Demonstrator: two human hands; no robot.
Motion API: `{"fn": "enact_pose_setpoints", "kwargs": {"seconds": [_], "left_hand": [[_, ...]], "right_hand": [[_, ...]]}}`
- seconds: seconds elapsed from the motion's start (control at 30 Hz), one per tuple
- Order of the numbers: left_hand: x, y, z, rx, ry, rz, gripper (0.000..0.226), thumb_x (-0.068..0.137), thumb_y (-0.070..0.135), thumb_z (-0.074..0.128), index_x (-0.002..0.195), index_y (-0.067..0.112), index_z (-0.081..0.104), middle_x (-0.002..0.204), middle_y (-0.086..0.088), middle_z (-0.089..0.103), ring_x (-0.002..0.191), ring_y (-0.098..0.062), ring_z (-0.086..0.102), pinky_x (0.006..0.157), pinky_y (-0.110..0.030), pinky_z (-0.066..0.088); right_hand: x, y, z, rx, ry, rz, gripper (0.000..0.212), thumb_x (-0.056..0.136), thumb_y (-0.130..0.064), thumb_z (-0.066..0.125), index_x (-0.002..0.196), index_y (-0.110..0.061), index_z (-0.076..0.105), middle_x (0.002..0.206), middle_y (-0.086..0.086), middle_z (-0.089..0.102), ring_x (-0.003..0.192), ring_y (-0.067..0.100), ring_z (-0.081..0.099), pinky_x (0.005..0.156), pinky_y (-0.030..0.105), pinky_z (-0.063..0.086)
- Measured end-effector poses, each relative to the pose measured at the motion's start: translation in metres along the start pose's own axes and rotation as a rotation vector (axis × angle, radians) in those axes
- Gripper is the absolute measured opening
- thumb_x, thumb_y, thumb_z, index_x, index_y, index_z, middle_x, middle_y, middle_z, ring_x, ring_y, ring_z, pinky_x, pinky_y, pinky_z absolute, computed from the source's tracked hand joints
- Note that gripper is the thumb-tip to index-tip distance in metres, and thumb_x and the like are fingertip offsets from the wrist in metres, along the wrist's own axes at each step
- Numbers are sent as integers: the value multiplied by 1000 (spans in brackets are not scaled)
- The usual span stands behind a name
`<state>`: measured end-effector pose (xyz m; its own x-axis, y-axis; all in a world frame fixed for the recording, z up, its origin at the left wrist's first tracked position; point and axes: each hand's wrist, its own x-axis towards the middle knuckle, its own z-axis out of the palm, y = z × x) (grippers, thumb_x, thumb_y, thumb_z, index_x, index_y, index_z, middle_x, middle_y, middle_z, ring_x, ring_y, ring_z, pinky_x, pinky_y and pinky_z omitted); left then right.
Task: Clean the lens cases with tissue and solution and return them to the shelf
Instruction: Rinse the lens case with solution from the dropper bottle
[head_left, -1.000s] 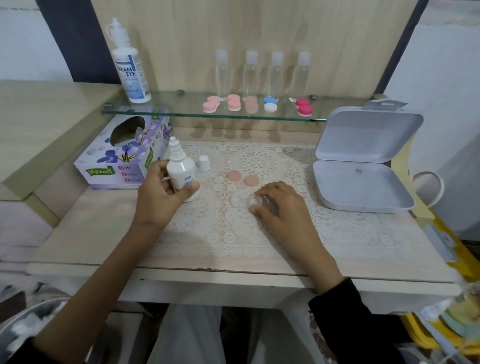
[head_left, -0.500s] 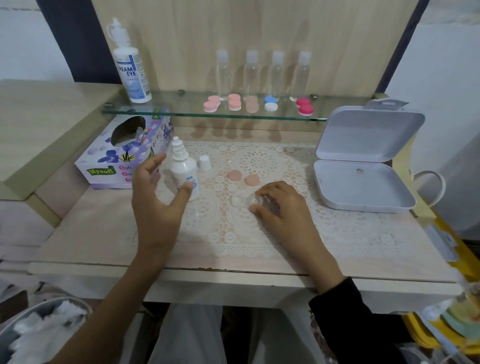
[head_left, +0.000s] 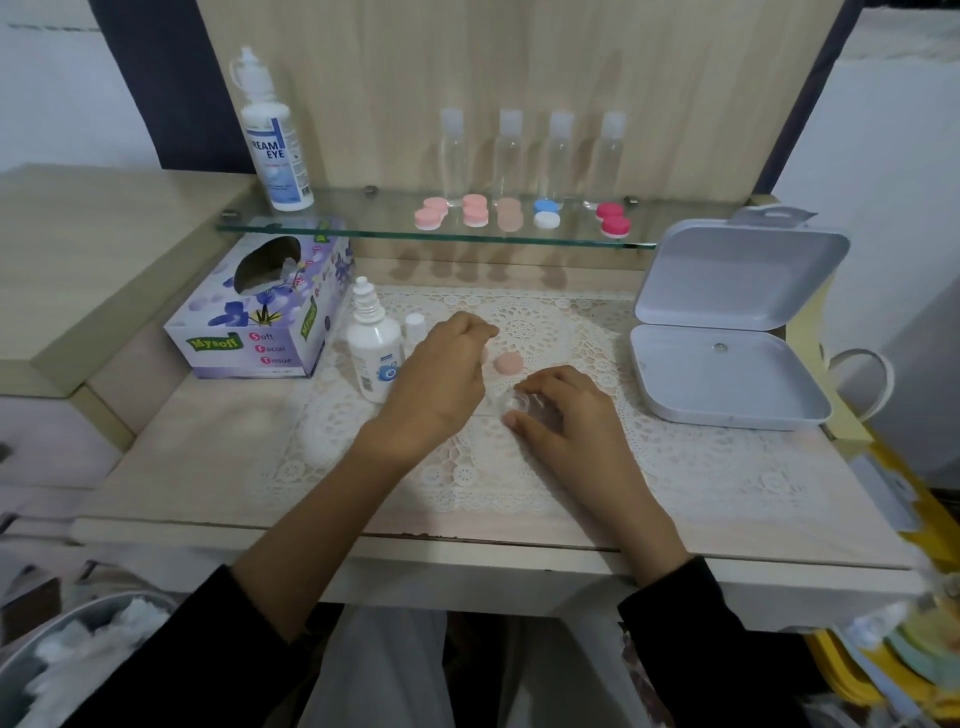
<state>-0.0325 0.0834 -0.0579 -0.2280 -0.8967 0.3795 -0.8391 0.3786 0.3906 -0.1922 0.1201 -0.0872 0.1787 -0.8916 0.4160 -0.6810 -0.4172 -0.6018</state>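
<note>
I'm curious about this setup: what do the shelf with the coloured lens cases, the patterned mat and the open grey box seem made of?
The clear shelf looks like glass: see-through, with a greenish edge. The cream patterned mat looks like lace, fabric or vinyl I cannot tell: openwork rings, scalloped border. The open pale grey hinged box looks like matt moulded plastic: rounded corners, dull even surface.

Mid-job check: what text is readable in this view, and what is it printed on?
"REAM EYE": tall white bottle; its fine print is unreadable.
"Mysoff": tissue box, front face.
"Soft Facial Tissue": same box.
Small dropper bottle: label too small to read.
</note>
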Motion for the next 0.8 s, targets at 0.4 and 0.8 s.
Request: {"fn": "enact_pose_setpoints", "kwargs": {"seconds": [0.4, 0.8], "left_hand": [[-12, -4, -12, -60, -33, 11, 30, 94, 8, 54, 122, 10, 62, 116, -9, 62, 106, -24, 57, 90, -40, 45], [-34, -4, -14, -87, -95, 78, 31, 92, 13, 59, 123, 11, 62, 117, -4, 62, 111, -20, 54, 93, -29, 41]], "right_hand": [[0, 1, 1, 20, 8, 3, 23, 85, -25, 70, 104, -12, 68, 105, -4, 59, 98, 12, 52, 80, 10, 34], [0, 1, 2, 17, -2, 5, 25, 84, -26, 69, 104, -12, 69, 105, -3, 60, 100, 15, 53, 82, 23, 40]]}}
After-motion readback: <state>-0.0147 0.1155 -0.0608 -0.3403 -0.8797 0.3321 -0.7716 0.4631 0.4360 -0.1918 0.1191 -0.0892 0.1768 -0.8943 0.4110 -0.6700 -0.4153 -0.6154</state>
